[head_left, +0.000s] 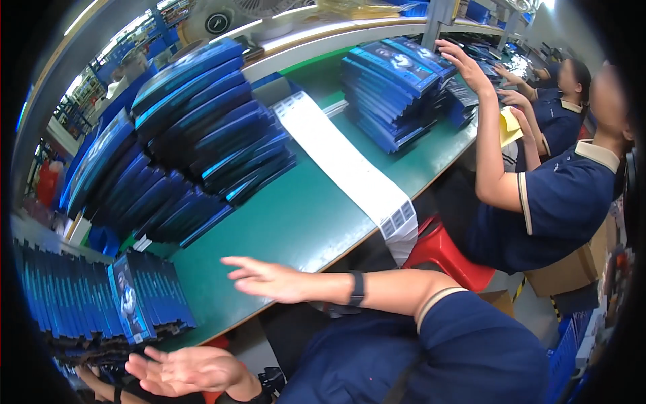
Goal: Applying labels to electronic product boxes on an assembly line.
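My right hand [269,279], a dark band round its wrist, hovers near the front edge of the green table [296,229]. Its fingers are stretched out and nothing is in them. Lower left, my left hand [182,372] is held palm up with its fingers apart, also holding nothing. Beside it stands a row of thin blue boxes [81,289] packed on edge, one showing a printed picture on its face. Beyond my right hand rise tall leaning piles of blue boxes [208,121]. A long white strip of label sheets [343,158] crosses the table and hangs over the edge.
A co-worker [558,182] on the right raises one hand beside another stack of blue boxes [390,81] and holds yellow paper [509,126]. A red stool [444,252] stands by the table. More people sit farther along; cardboard boxes [565,273] lie behind. Another person's arm [97,385] shows lower left.
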Motion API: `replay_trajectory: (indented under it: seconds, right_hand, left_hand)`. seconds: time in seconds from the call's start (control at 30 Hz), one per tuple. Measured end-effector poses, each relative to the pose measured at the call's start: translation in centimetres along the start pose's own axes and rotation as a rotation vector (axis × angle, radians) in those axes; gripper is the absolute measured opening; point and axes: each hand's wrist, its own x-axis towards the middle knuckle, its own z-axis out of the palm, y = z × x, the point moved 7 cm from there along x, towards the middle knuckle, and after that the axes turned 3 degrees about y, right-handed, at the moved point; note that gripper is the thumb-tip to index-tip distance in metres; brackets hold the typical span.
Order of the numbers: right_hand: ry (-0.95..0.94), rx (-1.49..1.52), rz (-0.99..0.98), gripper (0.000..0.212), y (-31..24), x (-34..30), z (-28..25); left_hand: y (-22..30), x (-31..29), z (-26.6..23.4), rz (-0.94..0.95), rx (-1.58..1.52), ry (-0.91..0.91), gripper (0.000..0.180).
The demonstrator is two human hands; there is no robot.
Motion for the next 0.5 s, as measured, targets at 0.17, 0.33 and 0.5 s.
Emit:
replay_trajectory:
  seconds: [0.17,0.33,0.5]
  right_hand:
    - [0.560,0.159,-0.018,0.042,-2.9,-11.7,-15.0]
    - [1.139,0.236,-0.308,0.043,-5.9,-20.7,-24.9]
    - [1.276,0.304,-0.334,0.066,-6.3,-21.0,-28.7]
  left_hand:
    - [4.3,-5.7,18.1,-0.379,-0.594,-0.669,0.065]
    - [2.1,-17.9,38.0,-1.238,-0.796,-1.156,0.066]
    - [-1.2,-24.2,50.1,-1.589,-0.808,-1.163,0.082]
